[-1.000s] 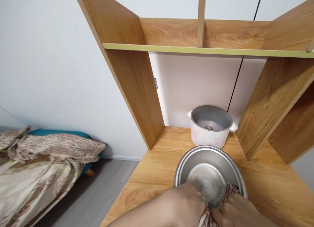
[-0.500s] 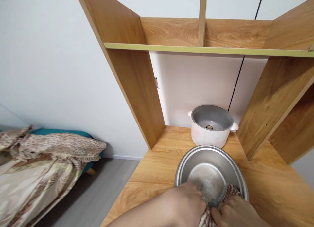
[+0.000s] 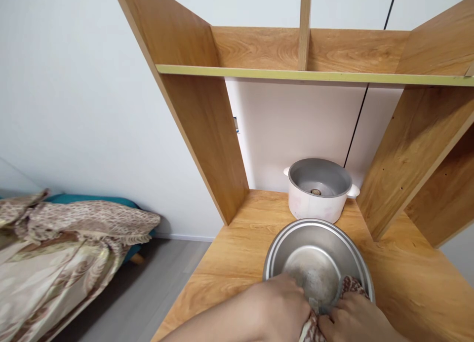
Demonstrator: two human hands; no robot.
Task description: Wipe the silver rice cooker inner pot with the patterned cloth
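Note:
A round metal inner pot (image 3: 314,263) sits on the wooden desk near me, its inside scuffed and stained at the bottom. Over its near rim, my right hand (image 3: 353,317) is closed on a brown and white patterned cloth (image 3: 351,285), part of which lies against the pot's inner wall. My left hand (image 3: 281,302) is curled at the near-left rim, its fingers closed by the lower part of the same cloth. The fingertips of both hands are partly hidden. Just behind the pot stands a white rice cooker body (image 3: 314,204) with a grey interior and side handles.
The desk top (image 3: 222,278) carries both vessels. Wooden side panels (image 3: 200,134) (image 3: 414,159) flank them, and a shelf edge (image 3: 266,74) crosses above. To the left, a teal sofa (image 3: 92,199) is draped with a patterned throw (image 3: 74,233), beside grey flooring (image 3: 163,273).
Both hands stay nearly in place at the pot's near rim. The cloth between them has shifted slightly, with less of it showing beside my right hand. The pot and cooker body have not moved.

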